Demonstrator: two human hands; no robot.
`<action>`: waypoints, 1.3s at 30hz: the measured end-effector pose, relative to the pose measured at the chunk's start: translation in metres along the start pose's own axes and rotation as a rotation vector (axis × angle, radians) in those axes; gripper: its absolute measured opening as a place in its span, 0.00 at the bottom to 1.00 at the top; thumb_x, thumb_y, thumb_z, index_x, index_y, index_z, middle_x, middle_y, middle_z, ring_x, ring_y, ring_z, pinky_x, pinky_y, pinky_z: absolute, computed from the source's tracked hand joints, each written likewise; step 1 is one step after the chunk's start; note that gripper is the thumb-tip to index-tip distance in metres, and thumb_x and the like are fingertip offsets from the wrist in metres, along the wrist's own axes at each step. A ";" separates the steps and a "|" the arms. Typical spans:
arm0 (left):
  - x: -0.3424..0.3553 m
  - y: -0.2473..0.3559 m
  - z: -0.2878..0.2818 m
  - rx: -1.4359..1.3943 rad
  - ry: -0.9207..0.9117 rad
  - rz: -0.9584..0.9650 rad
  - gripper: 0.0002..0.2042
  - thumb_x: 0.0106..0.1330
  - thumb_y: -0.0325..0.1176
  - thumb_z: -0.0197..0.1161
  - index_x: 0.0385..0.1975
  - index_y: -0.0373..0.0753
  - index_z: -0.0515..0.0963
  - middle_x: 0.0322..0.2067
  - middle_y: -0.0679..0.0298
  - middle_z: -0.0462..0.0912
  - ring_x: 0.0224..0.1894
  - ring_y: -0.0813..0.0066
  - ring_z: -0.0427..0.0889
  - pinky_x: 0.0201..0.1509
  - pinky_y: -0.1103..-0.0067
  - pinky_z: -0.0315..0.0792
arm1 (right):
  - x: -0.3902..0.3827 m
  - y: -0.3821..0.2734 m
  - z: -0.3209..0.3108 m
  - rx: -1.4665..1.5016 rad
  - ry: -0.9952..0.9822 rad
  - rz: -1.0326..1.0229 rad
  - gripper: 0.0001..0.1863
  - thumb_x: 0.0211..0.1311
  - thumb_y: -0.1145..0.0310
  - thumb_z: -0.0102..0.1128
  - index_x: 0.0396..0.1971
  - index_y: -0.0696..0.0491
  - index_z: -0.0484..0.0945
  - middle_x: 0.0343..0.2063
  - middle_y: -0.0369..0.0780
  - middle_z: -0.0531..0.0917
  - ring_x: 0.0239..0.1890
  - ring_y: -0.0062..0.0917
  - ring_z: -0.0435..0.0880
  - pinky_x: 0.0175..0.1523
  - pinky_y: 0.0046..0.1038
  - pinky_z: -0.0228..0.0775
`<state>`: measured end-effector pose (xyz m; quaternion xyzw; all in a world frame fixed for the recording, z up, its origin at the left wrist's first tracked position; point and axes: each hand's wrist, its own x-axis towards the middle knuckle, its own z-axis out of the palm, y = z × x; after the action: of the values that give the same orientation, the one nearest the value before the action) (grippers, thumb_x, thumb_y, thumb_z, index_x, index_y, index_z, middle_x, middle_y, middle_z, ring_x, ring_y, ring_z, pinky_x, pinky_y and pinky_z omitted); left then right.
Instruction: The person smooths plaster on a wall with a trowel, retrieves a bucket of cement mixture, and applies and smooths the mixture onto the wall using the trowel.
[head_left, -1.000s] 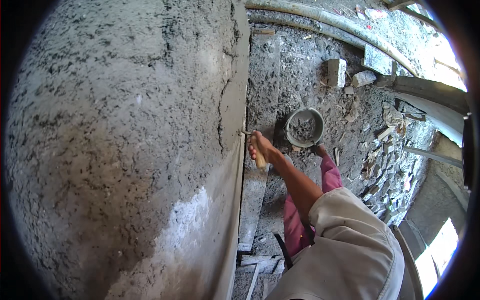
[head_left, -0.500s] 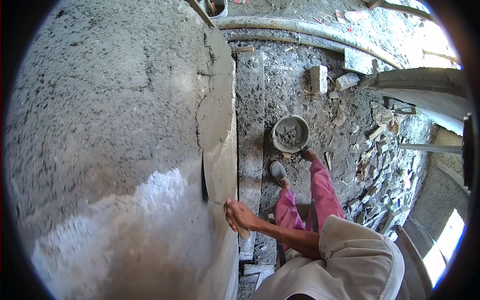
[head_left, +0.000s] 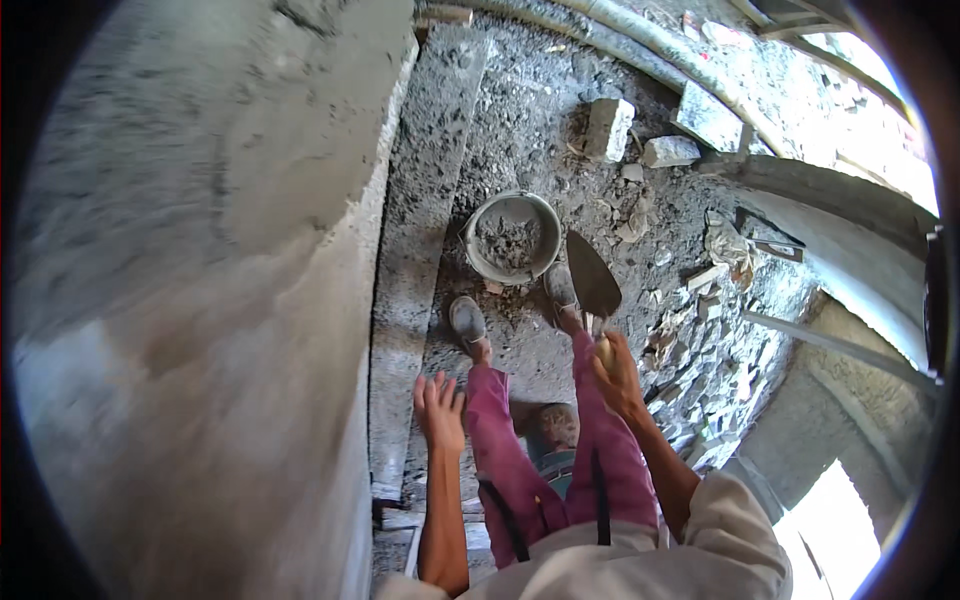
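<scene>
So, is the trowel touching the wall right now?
No, the right hand holds the trowel to the right of the bucket, well apart from the wall.

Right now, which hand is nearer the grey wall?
Left. The left hand is open beside the grey wall, not touching it; the right hand, holding the trowel, is farther off rightward.

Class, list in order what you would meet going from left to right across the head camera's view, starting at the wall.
Grey wall → left hand, open → bucket holding grey mix → trowel, held in the right hand → broken rubble.
</scene>
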<state>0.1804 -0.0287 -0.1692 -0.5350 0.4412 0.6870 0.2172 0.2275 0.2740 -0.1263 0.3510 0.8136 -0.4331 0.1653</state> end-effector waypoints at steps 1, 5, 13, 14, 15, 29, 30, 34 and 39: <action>0.059 -0.036 -0.017 -0.017 -0.018 -0.080 0.35 0.68 0.48 0.60 0.70 0.47 0.50 0.67 0.56 0.58 0.66 0.56 0.63 0.64 0.59 0.62 | 0.001 0.022 0.011 -0.009 -0.018 -0.003 0.24 0.62 0.63 0.61 0.55 0.56 0.66 0.38 0.48 0.80 0.35 0.34 0.82 0.40 0.35 0.74; 0.194 -0.118 0.028 0.146 0.013 -0.188 0.47 0.58 0.52 0.70 0.72 0.54 0.46 0.70 0.56 0.52 0.71 0.52 0.53 0.66 0.54 0.59 | -0.012 0.091 0.033 0.069 -0.022 0.078 0.23 0.60 0.68 0.63 0.53 0.59 0.67 0.32 0.42 0.77 0.31 0.27 0.79 0.36 0.31 0.72; 0.323 -0.220 0.139 0.245 -0.058 -0.164 0.47 0.48 0.52 0.77 0.67 0.49 0.57 0.65 0.61 0.62 0.67 0.56 0.60 0.65 0.51 0.58 | -0.013 0.134 0.052 0.365 -0.009 0.486 0.21 0.60 0.72 0.63 0.51 0.58 0.68 0.25 0.36 0.75 0.21 0.16 0.75 0.24 0.20 0.69; 0.345 -0.215 0.118 0.259 -0.005 -0.110 0.43 0.50 0.52 0.76 0.65 0.48 0.61 0.62 0.63 0.66 0.64 0.59 0.65 0.62 0.53 0.60 | -0.012 0.123 0.057 0.366 -0.035 0.468 0.21 0.60 0.71 0.64 0.51 0.58 0.68 0.26 0.37 0.76 0.21 0.17 0.75 0.24 0.21 0.69; 0.366 -0.204 0.089 0.276 0.055 -0.052 0.39 0.51 0.51 0.75 0.63 0.47 0.65 0.59 0.64 0.71 0.61 0.61 0.69 0.60 0.54 0.62 | -0.012 0.115 0.061 0.373 -0.068 0.452 0.22 0.59 0.71 0.65 0.50 0.58 0.68 0.27 0.38 0.76 0.21 0.17 0.75 0.24 0.22 0.70; 0.244 -0.096 0.144 0.963 0.127 0.225 0.29 0.55 0.37 0.61 0.58 0.37 0.65 0.48 0.52 0.74 0.47 0.57 0.77 0.44 0.67 0.76 | 0.011 0.087 -0.037 -0.080 -0.077 0.134 0.27 0.59 0.64 0.63 0.57 0.54 0.68 0.46 0.52 0.79 0.46 0.48 0.81 0.49 0.42 0.74; 0.220 -0.085 0.132 0.976 0.157 0.122 0.27 0.57 0.35 0.59 0.58 0.36 0.65 0.49 0.51 0.74 0.49 0.54 0.76 0.48 0.62 0.74 | 0.013 0.076 -0.051 -0.158 -0.127 0.132 0.25 0.61 0.63 0.61 0.57 0.52 0.69 0.46 0.52 0.80 0.46 0.48 0.81 0.49 0.44 0.73; 0.099 -0.059 0.103 0.959 0.335 0.083 0.26 0.56 0.32 0.59 0.56 0.37 0.65 0.48 0.53 0.73 0.48 0.54 0.75 0.45 0.58 0.72 | 0.014 0.065 -0.092 -0.326 -0.217 0.018 0.23 0.65 0.56 0.54 0.59 0.42 0.67 0.41 0.49 0.81 0.38 0.49 0.82 0.43 0.50 0.73; -0.084 -0.028 0.097 0.910 0.447 0.031 0.25 0.50 0.25 0.58 0.52 0.36 0.68 0.45 0.57 0.74 0.46 0.59 0.75 0.47 0.63 0.70 | 0.003 0.022 -0.143 -0.399 -0.372 -0.108 0.18 0.64 0.56 0.55 0.51 0.44 0.70 0.34 0.49 0.81 0.33 0.50 0.82 0.37 0.50 0.73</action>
<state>0.1768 0.0819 -0.0977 -0.5133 0.7395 0.2971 0.3184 0.2464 0.4013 -0.0593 0.1822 0.8560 -0.3293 0.3544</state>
